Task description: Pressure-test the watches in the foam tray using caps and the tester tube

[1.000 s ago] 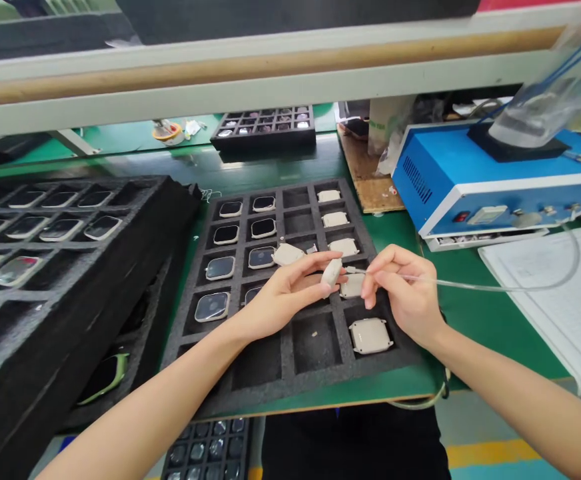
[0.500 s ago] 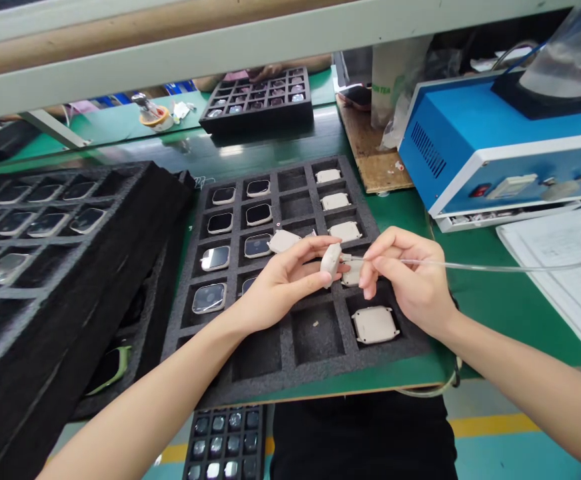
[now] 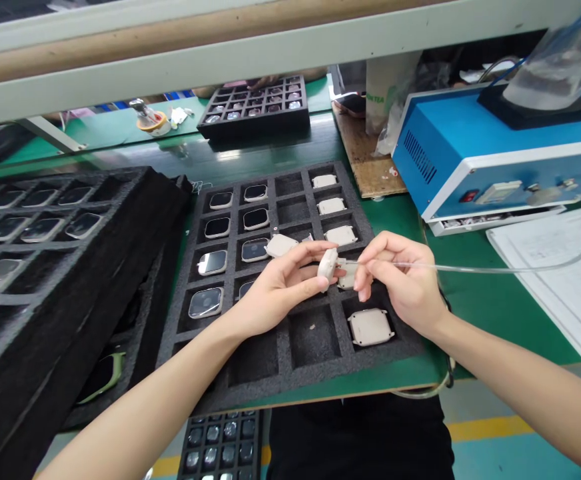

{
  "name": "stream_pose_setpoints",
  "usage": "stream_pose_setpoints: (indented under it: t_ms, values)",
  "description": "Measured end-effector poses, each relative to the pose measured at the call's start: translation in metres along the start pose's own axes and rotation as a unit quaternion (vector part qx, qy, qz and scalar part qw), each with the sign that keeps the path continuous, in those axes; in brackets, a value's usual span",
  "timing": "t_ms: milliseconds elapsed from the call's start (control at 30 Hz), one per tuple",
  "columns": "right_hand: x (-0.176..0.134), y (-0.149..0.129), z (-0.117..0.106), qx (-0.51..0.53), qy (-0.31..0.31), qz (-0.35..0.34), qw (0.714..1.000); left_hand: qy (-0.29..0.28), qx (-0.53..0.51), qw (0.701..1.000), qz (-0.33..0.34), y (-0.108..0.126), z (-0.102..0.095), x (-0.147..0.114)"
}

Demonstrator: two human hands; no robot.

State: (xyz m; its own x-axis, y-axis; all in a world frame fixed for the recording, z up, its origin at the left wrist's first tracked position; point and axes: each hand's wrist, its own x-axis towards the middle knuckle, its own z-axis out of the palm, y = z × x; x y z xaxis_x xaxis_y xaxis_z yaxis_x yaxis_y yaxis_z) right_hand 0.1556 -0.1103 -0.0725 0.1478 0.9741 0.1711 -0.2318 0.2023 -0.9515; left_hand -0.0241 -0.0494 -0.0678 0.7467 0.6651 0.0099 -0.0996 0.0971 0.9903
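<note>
My left hand (image 3: 275, 287) pinches a beige watch case (image 3: 327, 269) on edge between thumb and fingers. A thin clear tube (image 3: 490, 270) is gripped in the fingertips of my right hand (image 3: 404, 283). Its tip meets or nearly meets the case's side; exact contact is too small to tell. Both hands are over a dark foam tray (image 3: 284, 347). Beige cases lie back-up in its right column, one (image 3: 370, 327) near the front. Dark-screened watches (image 3: 206, 303) fill pockets on the left. Another beige case (image 3: 280, 245) rests across a divider behind my left hand.
Stacked foam trays (image 3: 140, 227) with watches stand at left. A blue machine (image 3: 495, 160) sits at right, the tube looping to its front, beside paper sheets (image 3: 555, 267). A shelf beam (image 3: 250, 47) crosses above. Another watch tray (image 3: 258, 127) lies farther back, a person's hand near it.
The view has shifted slightly, so the machine and trays sit a little differently in frame. Both hands keep nearly the same hold on the watch case and tube.
</note>
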Motion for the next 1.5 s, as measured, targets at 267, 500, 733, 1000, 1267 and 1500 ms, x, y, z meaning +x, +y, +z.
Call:
stream_pose_setpoints:
  t_ms: [267,500,733,1000,1267,1500]
  values:
    - [0.0011,-0.0040,0.0035,0.009,0.012,0.022,1.000,0.029,0.051,0.998,-0.020,0.0055,0.0018,0.0010]
    - [0.0058,-0.0011,0.0036,0.052,0.000,0.049,0.997,0.023,0.085,0.995,-0.050,0.0042,-0.0042,0.0007]
    - [0.0076,0.0001,0.0043,0.061,-0.008,0.050,0.997,0.034,0.077,0.995,-0.051,0.0059,-0.0020,0.0016]
    - [0.0086,0.0009,0.0039,0.069,-0.009,0.053,0.996,0.032,0.076,0.996,-0.045,0.0084,0.0008,0.0037]
    - [0.0079,-0.0003,0.0046,0.070,-0.006,0.060,0.996,0.033,0.076,0.996,-0.045,0.0089,0.0013,0.0034]
    - [0.0075,0.0004,0.0042,0.061,-0.008,0.059,0.996,0.041,0.087,0.994,-0.049,0.0093,0.0016,0.0031]
